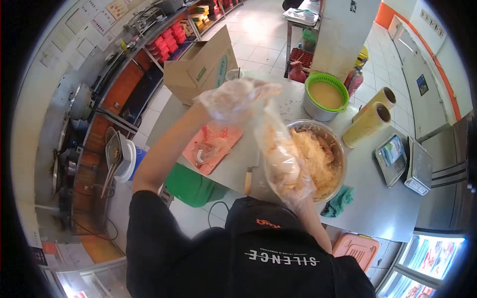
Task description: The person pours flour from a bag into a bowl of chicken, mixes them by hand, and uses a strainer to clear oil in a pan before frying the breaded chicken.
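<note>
A clear plastic bag (pixel 278 144) with pale orange food in it hangs beside and partly over a large steel bowl (pixel 343 164). The bowl holds a crumbly orange mixture (pixel 318 159). My left hand (pixel 238 98), in a clear plastic glove, is raised at the bag's upper end, its fingers closed on it; motion blurs them somewhat. Lower down, my right hand (pixel 295 191), also gloved, is wrapped round the bag's bottom end at the bowl's near left rim. The bag's plastic partly hides the right fingers.
On the metal table (pixel 377 203) are a red plastic packet (pixel 211 149), a knife handle (pixel 248 181), a green cloth (pixel 339 201), a green strainer on a pot (pixel 325 94), film rolls (pixel 366 125) and a scale (pixel 419 166). A cardboard box (pixel 201 67) stands at the back left.
</note>
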Motion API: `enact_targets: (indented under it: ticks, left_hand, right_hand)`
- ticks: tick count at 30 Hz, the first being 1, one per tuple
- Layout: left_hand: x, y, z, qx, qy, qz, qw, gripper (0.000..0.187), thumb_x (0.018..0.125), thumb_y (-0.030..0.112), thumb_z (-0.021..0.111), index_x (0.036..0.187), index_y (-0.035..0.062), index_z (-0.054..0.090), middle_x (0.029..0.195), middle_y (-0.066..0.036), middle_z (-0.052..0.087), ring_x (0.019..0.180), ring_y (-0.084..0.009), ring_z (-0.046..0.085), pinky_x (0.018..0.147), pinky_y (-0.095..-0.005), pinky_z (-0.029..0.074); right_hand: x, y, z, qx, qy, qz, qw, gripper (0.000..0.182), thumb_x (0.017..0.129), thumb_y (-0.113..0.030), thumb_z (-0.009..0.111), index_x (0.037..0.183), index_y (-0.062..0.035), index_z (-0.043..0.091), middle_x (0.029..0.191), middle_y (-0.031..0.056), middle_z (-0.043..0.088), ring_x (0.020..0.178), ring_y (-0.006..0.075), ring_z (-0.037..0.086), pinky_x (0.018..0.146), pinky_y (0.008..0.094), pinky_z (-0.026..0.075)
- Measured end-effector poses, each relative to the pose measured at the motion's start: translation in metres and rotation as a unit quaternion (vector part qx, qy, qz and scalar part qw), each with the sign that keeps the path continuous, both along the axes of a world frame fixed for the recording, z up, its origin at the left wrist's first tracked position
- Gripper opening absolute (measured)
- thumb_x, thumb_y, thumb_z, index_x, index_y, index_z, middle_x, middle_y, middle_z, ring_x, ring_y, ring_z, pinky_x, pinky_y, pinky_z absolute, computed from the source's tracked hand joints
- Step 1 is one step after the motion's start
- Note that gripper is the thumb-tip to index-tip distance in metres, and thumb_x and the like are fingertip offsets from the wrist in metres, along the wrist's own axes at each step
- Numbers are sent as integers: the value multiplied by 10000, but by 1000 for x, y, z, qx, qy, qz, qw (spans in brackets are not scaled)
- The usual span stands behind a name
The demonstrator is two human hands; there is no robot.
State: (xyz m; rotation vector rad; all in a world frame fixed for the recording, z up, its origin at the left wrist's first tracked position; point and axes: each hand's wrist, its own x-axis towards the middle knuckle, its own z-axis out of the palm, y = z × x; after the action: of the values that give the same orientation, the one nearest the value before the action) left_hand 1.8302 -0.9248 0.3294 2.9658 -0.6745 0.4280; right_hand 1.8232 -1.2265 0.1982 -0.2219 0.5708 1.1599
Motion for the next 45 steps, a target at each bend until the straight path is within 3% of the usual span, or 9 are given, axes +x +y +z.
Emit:
enact_targets:
  ticks: [7,9,14,19,22,28,31,32,45]
  left_hand:
    - [-92,75,-13,-107,171,90,975,494,880,270,745,1340,113,659,1391,-129,619,1335,-345,535,1117,-418,471]
    - [-105,88,-44,-63,121,115,984,392,882,228,739,1255,110,717,1328,-108,661,1301,-308,569,1105,-399,481]
    - [-133,86,-166,-112,169,151,967,310,884,249,726,1149,93,757,1167,-135,717,1093,-329,673,970,-421,533]
    - [-146,62,-235,-263,82,243,930,323,886,275,721,1131,66,747,1137,-153,720,1070,-337,683,939,-438,535]
    - [-146,46,-222,-254,74,321,909,324,887,275,721,1132,64,745,1134,-155,720,1069,-338,683,939,-438,534]
    - [-118,-1,-171,-283,33,414,864,328,889,276,719,1133,58,741,1130,-158,721,1067,-340,683,938,-440,534]
    - [-64,-46,-129,-325,14,352,878,329,890,277,718,1133,56,739,1128,-160,721,1067,-342,683,937,-440,534]
    - [-45,-67,-114,-337,12,314,887,330,891,277,718,1133,55,739,1127,-160,721,1067,-342,683,937,-441,534]
    - [43,-263,-50,-238,130,-225,936,337,895,280,714,1135,43,731,1118,-167,722,1064,-347,684,934,-443,534]
  right_hand:
    - [-26,102,-66,158,66,174,970,544,1021,-501,561,1331,-54,583,1153,181,690,877,319,704,584,365,641]
    - [-37,118,-52,40,-38,129,990,677,1046,-564,496,1489,-53,471,1251,226,645,937,307,668,794,444,625]
    - [-18,46,-58,-210,-315,219,899,579,1040,-524,534,1371,-49,559,1225,174,666,943,314,668,786,436,583]
    - [39,0,-46,-624,-588,184,481,503,988,-389,610,1363,-56,585,1412,270,578,1208,388,630,1003,519,529]
    - [59,9,-115,-643,-734,133,-171,565,977,-387,606,1421,-42,553,1549,340,425,1420,434,473,1160,516,416]
    - [70,32,-110,-569,-772,180,221,604,972,-395,618,1446,-30,534,1611,342,329,1506,444,346,1224,488,344]
    - [83,-7,-110,-497,-829,160,202,678,972,-398,613,1518,-26,459,1577,325,391,1471,468,375,1206,495,358]
    - [89,-21,-117,-481,-857,148,111,729,958,-371,635,1557,-30,398,1526,327,444,1431,463,424,1179,505,386]
    - [93,-37,-32,-477,-787,207,332,558,892,-263,755,1353,15,609,1288,267,661,1223,423,619,1053,482,493]
